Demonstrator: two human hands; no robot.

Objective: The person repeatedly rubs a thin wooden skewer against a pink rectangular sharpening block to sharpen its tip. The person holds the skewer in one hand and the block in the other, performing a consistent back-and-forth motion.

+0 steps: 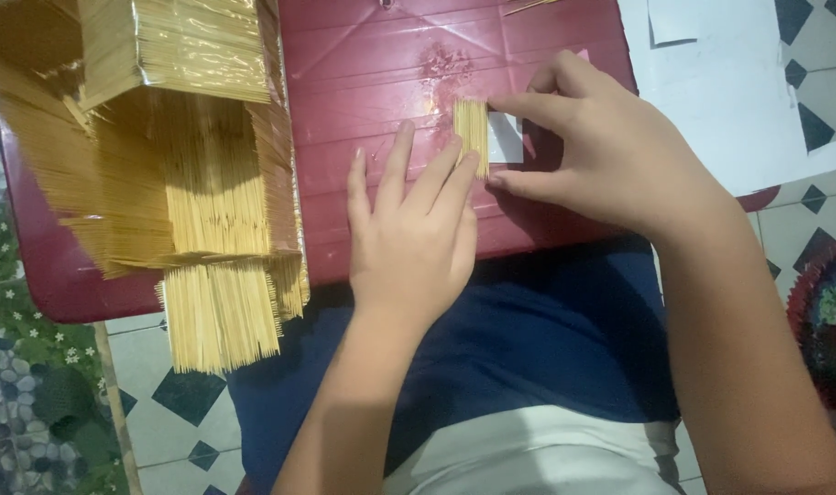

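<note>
Clear-wrapped stick pack (175, 41), small white label (505, 137)

A small flat bundle of pale sticks (471, 134) lies on the red tray (372, 82).

Two hands (409, 238) (601, 151), one small stick bundle (471, 130)
</note>
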